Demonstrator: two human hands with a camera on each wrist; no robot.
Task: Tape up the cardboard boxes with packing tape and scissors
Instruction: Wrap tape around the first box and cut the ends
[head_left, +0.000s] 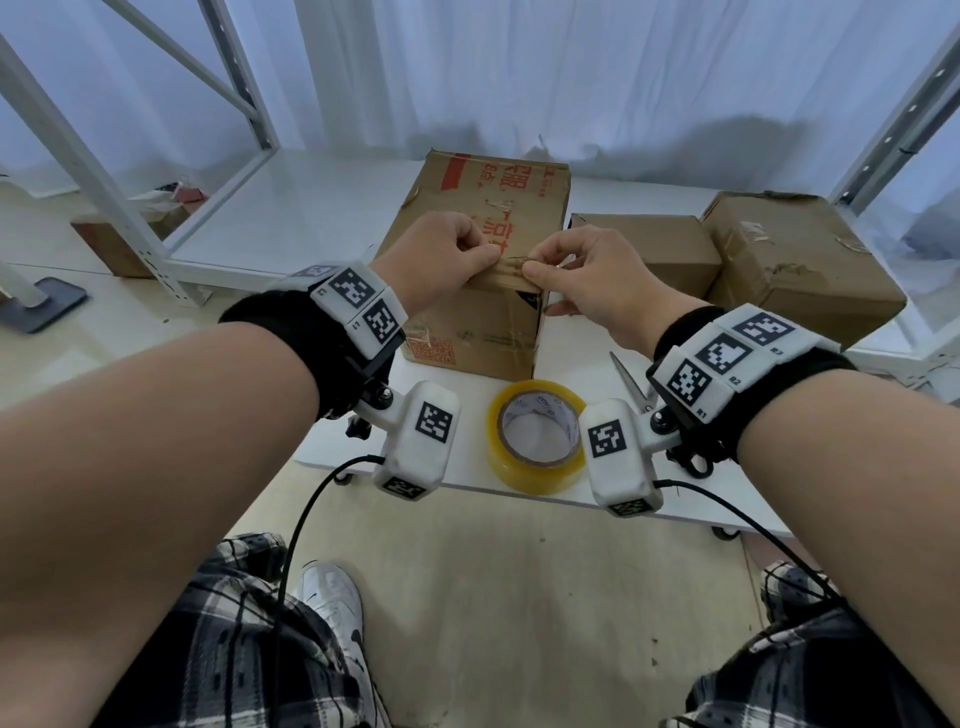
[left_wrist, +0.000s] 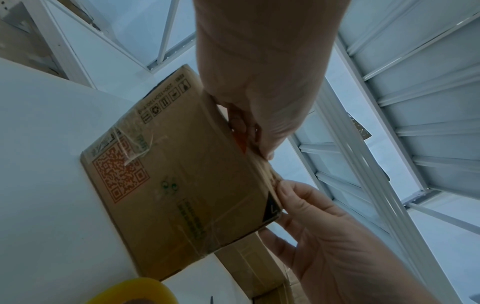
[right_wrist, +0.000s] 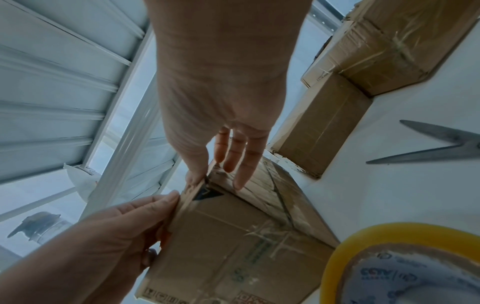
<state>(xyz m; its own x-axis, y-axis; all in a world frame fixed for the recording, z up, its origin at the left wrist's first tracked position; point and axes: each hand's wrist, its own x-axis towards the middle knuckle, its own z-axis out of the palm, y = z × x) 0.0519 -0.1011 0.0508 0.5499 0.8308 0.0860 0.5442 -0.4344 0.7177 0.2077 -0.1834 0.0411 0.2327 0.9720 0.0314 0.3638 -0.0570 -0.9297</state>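
Cardboard box (head_left: 483, 249) stands mid-table, orange QR print on its front, red characters on top. Left hand (head_left: 441, 254) and right hand (head_left: 587, 280) both pinch tape at its near top edge. Tape roll (head_left: 537, 436), core marked "CCTV", near table edge; scissors (right_wrist: 436, 144) lie open beside it.

1. Three cardboard boxes stand on the counter (head_left: 332, 208): a tall printed box (head_left: 483, 208) at 12 o'clock, a low plain box (head_left: 660, 244) at 1 o'clock, and a taped box (head_left: 800, 260) at 2 o'clock.
2. One roll of packing tape (head_left: 537, 434), at 6 o'clock of the tall printed box.
3. One pair of scissors (head_left: 631, 382), at 3 o'clock of the roll.
4. Two hands: left hand (head_left: 441, 249), right hand (head_left: 602, 275).
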